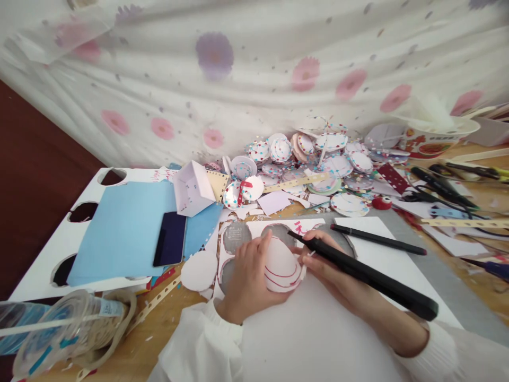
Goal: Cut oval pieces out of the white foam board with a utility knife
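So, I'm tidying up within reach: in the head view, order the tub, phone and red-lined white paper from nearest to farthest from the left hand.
1. Red-lined white paper, held in the left hand.
2. Phone, to its left.
3. Tub, back right.

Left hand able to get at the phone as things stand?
Probably, once freed: the left hand holds a red-lined white piece, but the phone lies uncovered on blue paper, apparently close by.
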{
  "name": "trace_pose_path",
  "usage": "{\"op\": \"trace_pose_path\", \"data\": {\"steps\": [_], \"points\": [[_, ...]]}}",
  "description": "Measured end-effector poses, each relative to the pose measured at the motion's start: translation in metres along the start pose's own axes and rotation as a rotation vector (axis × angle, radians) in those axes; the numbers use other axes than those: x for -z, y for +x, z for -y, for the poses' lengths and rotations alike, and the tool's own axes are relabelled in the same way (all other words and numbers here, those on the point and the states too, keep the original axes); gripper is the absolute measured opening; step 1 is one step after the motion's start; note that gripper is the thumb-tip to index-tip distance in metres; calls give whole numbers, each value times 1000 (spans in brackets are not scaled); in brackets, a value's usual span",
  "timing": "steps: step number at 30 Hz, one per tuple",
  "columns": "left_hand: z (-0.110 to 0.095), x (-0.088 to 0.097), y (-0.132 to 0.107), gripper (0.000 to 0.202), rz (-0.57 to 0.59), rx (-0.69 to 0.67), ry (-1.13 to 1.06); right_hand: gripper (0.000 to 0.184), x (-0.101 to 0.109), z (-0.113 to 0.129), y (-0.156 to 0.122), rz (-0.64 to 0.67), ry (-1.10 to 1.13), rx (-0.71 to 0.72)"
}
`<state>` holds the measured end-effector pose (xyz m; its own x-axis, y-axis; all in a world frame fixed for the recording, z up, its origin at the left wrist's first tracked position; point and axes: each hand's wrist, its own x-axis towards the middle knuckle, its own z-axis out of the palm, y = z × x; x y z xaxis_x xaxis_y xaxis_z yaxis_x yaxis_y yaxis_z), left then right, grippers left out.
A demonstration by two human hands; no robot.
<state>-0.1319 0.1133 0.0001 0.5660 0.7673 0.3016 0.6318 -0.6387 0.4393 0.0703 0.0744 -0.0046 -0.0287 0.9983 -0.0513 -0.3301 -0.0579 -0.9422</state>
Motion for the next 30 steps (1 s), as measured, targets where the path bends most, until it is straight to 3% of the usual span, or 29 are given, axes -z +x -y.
{"op": "trace_pose_path", "data": {"steps": [5, 10, 14, 18, 20, 22, 25, 27, 30], "points": [[-2, -1, -3, 117, 19, -118, 15, 25, -2, -11, -1, -67, -401, 191], [-9, 0, -4, 60, -111, -199, -8, 27, -2, -20, 2, -170, -398, 238], [-23, -1, -5, 46, -97, -105, -69, 30, -5, -18, 5, -163, -368, 252], [-32, -3, -9, 11, -58, -1, -46, 30, -9, -10, 4, -145, -356, 263], [-34, 1, -11, 12, -39, 32, -32, 32, -9, -7, 3, -124, -371, 265], [-32, 13, -15, 13, -61, 85, -18, 31, -7, -5, 1, -106, -396, 247], [-26, 48, -37, 15, -152, 173, 2, 27, -4, -2, -3, -106, -407, 210], [-23, 75, -67, 20, -105, 295, -23, 24, -3, 3, -6, -128, -403, 192], [-18, 111, -134, 34, -36, 572, -7, 22, 0, 8, -9, -185, -420, 175]]}}
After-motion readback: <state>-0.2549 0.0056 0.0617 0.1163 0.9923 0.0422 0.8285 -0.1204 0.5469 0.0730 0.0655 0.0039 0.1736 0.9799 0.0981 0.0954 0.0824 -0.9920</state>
